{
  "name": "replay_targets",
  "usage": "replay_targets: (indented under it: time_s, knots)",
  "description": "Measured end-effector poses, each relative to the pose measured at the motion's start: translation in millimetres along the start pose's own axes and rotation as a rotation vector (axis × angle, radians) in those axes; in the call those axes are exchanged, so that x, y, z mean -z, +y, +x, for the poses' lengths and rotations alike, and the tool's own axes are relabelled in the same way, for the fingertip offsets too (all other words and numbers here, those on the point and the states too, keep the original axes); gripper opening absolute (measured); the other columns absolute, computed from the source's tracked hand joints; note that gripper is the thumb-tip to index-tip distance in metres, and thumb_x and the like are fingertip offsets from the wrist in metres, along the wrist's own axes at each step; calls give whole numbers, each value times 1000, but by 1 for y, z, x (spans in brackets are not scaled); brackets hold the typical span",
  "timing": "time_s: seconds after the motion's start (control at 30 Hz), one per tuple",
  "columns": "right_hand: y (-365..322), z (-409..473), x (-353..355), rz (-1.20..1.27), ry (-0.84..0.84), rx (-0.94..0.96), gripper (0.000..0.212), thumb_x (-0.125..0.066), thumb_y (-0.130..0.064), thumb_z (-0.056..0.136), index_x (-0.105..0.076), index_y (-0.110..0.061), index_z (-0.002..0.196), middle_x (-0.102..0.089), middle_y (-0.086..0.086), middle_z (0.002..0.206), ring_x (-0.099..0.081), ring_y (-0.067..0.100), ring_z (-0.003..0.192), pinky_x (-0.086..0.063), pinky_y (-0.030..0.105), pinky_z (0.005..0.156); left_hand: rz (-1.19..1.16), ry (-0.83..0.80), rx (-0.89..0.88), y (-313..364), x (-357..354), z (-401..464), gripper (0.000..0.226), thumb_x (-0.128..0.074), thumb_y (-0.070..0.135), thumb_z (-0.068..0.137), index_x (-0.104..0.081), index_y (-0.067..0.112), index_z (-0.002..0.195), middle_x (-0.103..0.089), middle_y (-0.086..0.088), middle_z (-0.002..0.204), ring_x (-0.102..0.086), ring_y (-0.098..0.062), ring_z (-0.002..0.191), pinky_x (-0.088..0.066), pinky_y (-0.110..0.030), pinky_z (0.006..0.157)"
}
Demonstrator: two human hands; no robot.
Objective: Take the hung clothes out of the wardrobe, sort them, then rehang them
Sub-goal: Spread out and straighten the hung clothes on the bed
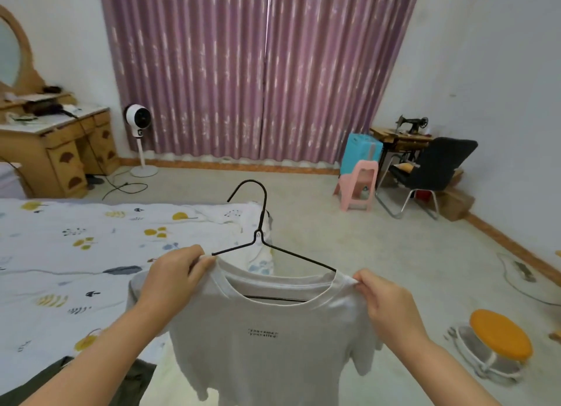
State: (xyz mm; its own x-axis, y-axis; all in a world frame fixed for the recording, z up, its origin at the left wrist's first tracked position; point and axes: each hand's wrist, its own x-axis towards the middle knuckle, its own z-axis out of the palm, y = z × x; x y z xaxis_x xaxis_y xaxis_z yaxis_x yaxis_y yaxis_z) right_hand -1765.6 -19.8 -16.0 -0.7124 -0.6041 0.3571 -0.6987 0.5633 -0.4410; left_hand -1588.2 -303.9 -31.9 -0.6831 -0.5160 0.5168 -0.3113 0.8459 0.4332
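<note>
Two hands, left hand [174, 276] and right hand [384, 299], pinch the shirt [267, 345] shoulders; uneven tugging could slide it off the hanger [274, 249].

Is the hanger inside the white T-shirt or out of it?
Inside. The hanger's arms run under the T-shirt's collar and its bar shows through the neck. Left hand and right hand pinch the shoulders.

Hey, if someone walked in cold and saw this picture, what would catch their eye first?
Front and centre, a white T-shirt on a black wire hanger is held up, the left hand and right hand each pinching a shoulder. Behind it, purple curtains fill the far wall. A bed with a leaf-print sheet lies to the left, and an orange stool stands at the lower right.
</note>
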Motion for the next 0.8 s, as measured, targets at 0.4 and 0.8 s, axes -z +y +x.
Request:
replay_targets:
  time_s: [0.4,0.8]
  knots:
    - [-2,184,-99,61,256,328,24,-41,-9,70,-65,-8,75,-64,9,61,-59,30,47,-46,32,39,193,216,320,-46,-26,104,18,-57,24,90,-63,8,86,-63,-8,82,-54,-30,84,-30,-31,69]
    - [47,412,-285,340,66,370,43,-39,4,62,-70,-1,91,-71,16,78,-66,33,66,-54,42,61,555,253,429,-152,-212,196,88,-81,10,64,-31,3,137,-37,-28,142,-21,-34,133,-33,-62,98]
